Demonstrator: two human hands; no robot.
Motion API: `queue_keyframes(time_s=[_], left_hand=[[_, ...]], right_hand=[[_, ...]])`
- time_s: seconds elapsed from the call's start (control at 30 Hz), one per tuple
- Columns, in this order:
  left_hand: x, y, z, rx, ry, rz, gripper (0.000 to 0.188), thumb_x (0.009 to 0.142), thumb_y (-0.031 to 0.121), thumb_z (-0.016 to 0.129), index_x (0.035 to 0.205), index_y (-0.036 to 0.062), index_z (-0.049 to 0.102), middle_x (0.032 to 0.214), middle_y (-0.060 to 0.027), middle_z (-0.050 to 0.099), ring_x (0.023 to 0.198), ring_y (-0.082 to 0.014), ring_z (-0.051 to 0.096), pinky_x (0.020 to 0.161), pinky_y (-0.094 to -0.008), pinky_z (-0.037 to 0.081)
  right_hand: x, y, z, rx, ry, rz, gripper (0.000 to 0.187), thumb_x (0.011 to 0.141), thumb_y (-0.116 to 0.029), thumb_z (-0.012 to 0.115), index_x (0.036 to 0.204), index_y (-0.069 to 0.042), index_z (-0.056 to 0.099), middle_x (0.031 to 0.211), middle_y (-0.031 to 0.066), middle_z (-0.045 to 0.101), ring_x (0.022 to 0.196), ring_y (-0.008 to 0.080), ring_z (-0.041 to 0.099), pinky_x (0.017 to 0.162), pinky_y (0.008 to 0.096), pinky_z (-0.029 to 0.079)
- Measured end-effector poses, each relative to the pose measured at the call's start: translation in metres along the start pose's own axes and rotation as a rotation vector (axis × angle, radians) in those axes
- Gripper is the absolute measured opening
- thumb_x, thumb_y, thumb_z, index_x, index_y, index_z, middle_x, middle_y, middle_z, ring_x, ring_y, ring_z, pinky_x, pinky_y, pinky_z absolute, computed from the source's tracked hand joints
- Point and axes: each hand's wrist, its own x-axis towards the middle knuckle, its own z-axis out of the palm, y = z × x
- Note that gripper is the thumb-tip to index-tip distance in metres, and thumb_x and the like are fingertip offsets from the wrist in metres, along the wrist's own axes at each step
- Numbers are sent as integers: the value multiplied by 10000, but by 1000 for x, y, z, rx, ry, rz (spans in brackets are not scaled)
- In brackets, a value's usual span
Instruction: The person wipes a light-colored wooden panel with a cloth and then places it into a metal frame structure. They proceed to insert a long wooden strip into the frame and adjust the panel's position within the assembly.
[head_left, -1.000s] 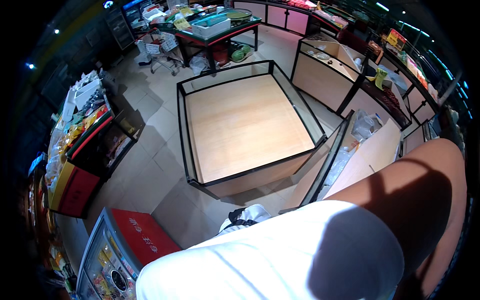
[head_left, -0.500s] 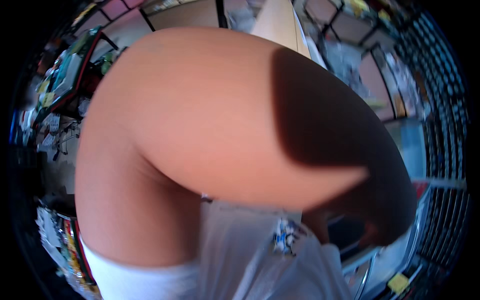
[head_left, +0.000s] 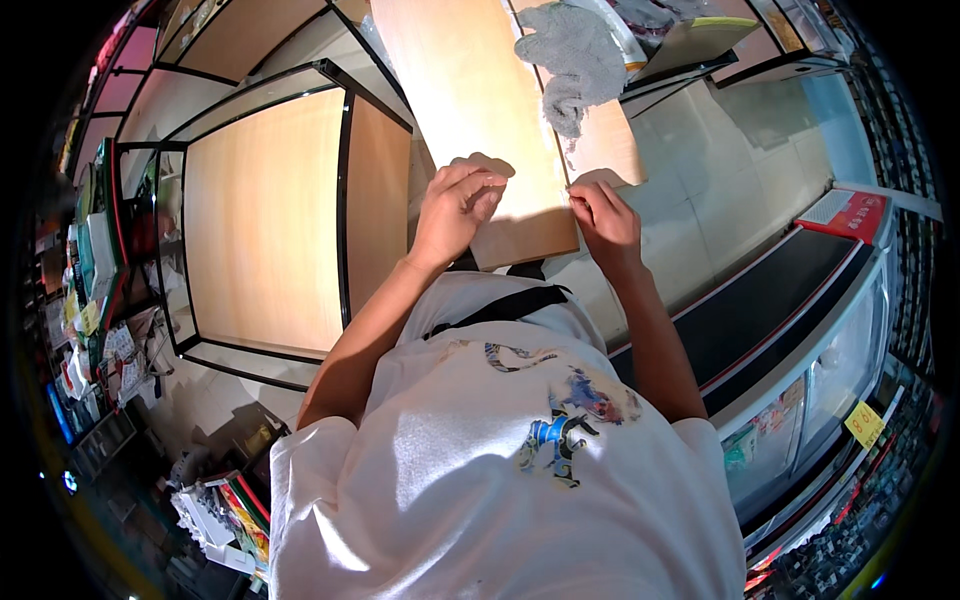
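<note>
A pale wooden board (head_left: pixel 480 100) stretches away in front of me, its near end close to my waist. My left hand (head_left: pixel 458 208) is over the board's near left part with its fingers curled in and the thumb against them. It casts a shadow on the wood, and whatever it may hold is hidden. At the board's right edge, my right hand (head_left: pixel 607 215) pinches with thumb and fingertips, touching or almost touching that edge. Anything between those fingertips is too small to name. Farther along the same edge lies a crumpled grey cloth (head_left: pixel 578 60).
To the left stands a black-framed unit with wooden panels (head_left: pixel 265 220). A glass-fronted case with a dark top (head_left: pixel 770 305) is on the right, with a yellow tag (head_left: pixel 864 425) on it. Tiled floor (head_left: pixel 700 150) shows beyond my right hand. Cluttered goods line the far left.
A bare arm that filled most of the view close up has moved away. Both my forearms now reach forward, with the hands at the board, and the grey cloth shows.
</note>
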Motion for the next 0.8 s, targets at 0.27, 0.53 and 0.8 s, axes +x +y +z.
queue_keyframes(time_s=[0.27, 0.53, 0.8], left_hand=[[-8, 6, 8, 130, 15, 39, 190, 840, 108, 731, 1030, 116, 743, 1082, -37, 678, 1061, -249, 566, 971, -373, 404], [-9, 4, 6, 53, 8, 59, 184, 839, 105, 730, 1023, 110, 740, 1096, -37, 669, 1103, -251, 565, 976, -372, 400], [-8, 7, 11, 98, 57, 71, 201, 787, 68, 742, 977, 135, 748, 1044, 11, 665, 1042, -228, 552, 922, -360, 415]], right_hand=[[16, -19, 4, -260, -70, -100, 141, 848, -164, 682, 855, -78, 571, 861, 71, 590, 760, 281, 640, 662, 426, 515], [14, 3, 9, 37, -103, 217, 169, 835, -135, 680, 889, -50, 544, 764, 158, 614, 688, 328, 626, 646, 389, 512], [4, 4, -8, 352, -72, 304, 141, 892, -105, 667, 949, -26, 566, 794, 126, 637, 667, 258, 626, 611, 333, 507]])
